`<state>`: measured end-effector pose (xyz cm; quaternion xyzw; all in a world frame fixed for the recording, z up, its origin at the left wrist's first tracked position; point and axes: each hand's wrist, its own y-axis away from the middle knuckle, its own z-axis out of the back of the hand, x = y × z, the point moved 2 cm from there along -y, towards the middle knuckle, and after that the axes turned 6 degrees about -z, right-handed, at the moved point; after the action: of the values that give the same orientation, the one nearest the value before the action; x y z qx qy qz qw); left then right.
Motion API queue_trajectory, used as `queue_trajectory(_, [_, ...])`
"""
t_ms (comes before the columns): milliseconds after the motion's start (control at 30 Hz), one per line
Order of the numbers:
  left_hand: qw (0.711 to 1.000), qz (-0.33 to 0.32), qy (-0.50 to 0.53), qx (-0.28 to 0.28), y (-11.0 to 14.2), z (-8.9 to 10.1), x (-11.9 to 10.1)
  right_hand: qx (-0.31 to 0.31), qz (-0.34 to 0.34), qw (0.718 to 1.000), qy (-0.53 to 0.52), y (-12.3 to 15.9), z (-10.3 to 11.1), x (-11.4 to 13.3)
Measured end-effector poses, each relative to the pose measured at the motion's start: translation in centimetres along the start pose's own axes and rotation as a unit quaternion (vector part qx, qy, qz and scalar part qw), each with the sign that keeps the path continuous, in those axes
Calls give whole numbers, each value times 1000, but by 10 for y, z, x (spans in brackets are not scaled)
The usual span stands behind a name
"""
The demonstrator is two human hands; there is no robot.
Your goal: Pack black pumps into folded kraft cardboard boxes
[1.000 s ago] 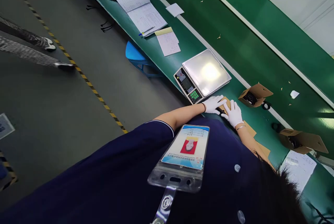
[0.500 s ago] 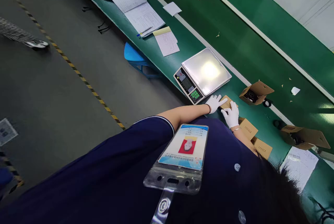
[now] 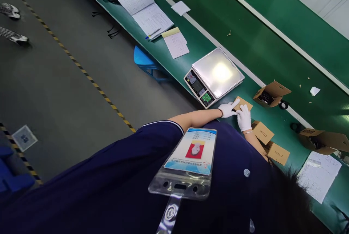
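Observation:
A small brown cardboard box [image 3: 247, 106] lies on the green table beside the scale, with both my white-gloved hands on it. My left hand [image 3: 228, 109] grips its left end, one finger stretched along the top. The fingers of my right hand [image 3: 244, 118] are bent onto its near edge. Part of the box is hidden under the gloves, and a dark strip shows between the hands. Next to my right wrist sit two more closed boxes, one box [image 3: 263, 132] nearer the hand and another box [image 3: 278, 153] beyond it.
A digital scale [image 3: 218, 72] stands left of the hands. Open cartons with dark contents are at right, one carton [image 3: 269, 95] nearer and another carton [image 3: 323, 141] farther. An open notebook [image 3: 144, 10], a notepad [image 3: 176, 43] and a written sheet [image 3: 319, 175] lie on the table [image 3: 169, 70].
My hands stay on the box; the right fingers now lie more over its near edge. The view has shifted slightly. At far left, a person's feet show at a different place.

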<state>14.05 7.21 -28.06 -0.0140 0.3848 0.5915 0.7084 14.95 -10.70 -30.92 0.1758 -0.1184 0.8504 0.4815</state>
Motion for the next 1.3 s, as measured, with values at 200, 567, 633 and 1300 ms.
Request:
queue_trajectory(200, [1000, -5, 1, -23, 2, -3, -2, 17, 79, 994, 75, 10, 13, 3])
queue_trajectory(567, [983, -59, -168, -38, 1, 10, -2, -16, 56, 993, 102, 2, 15, 15])
queue_trajectory(633, [981, -67, -180, -40, -1, 10, 0, -29, 39, 994, 94, 2, 11, 15])
queue_trajectory(1300, [994, -79, -38, -69, -64, 102, -66, -147, -379, 912, 55, -33, 113, -167])
